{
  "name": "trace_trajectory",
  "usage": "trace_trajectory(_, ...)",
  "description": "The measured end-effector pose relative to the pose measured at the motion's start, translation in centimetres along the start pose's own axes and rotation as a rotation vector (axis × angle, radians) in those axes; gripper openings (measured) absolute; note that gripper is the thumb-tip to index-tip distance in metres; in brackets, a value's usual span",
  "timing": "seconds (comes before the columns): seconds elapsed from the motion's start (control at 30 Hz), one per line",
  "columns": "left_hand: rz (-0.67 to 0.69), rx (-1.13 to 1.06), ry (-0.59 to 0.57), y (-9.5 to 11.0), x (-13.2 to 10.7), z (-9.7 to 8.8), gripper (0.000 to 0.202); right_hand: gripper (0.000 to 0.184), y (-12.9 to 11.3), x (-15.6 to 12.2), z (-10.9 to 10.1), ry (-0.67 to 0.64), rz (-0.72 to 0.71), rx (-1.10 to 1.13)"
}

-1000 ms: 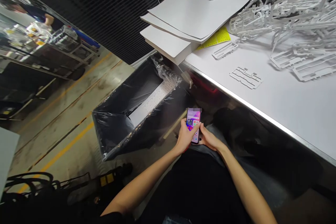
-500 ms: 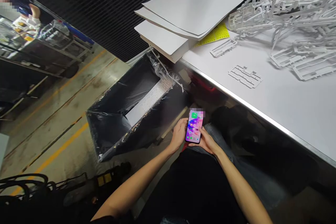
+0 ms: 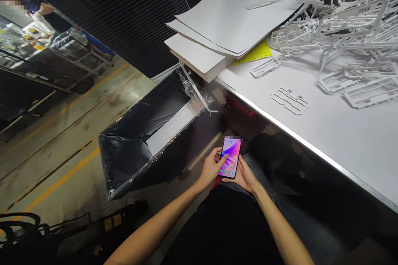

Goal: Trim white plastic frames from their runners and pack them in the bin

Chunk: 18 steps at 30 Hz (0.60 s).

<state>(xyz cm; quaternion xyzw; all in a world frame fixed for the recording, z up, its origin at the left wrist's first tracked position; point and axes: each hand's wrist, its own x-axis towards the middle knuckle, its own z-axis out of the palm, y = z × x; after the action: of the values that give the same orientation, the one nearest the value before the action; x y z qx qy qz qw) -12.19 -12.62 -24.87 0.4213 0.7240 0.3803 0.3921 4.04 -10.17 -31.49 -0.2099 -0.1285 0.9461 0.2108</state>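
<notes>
This looks like a factory or production workshop: a stained hard floor (image 3: pixel 107 95) marked with yellow lines (image 3: pixel 66 174), a metal-edged table (image 3: pixel 342 140) heaped with white plastic frames (image 3: pixel 357 27), a large black ribbed panel (image 3: pixel 115 12), looping black hoses or cables (image 3: pixel 26 216), and, farther off, another person (image 3: pixel 57 20) beside clear-wrapped goods (image 3: pixel 70 41).

The white table (image 3: pixel 345 136) spreads from my twelve round to my three o'clock, its shiny metal edge facing me. At twelve I have a stack of white sheets (image 3: pixel 199 54), the upper ones curling over a yellow sheet (image 3: pixel 256 53). Towards one lie two loose white frames (image 3: pixel 290 100), then a tangled heap of white plastic frames (image 3: pixel 351 29).
</notes>
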Motion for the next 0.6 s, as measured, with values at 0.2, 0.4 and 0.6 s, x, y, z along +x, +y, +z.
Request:
trace_trajectory(0.2,0.016,0.012,-0.008,-0.07,-0.09,-0.12,0.037,0.059,0.05,-0.06,0.06,-0.002,-0.003,0.006)
trace_trajectory(0.4,0.011,-0.030,-0.045,-0.64,-0.09,0.16,0.040,0.061,0.09,-0.16,0.10,-0.001,-0.006,-0.018)
trace_trajectory(0.6,-0.017,-0.091,-0.035,-0.94,-0.16,0.24,0.046,0.067,-0.04,-0.39,0.58,-0.011,-0.026,-0.108)
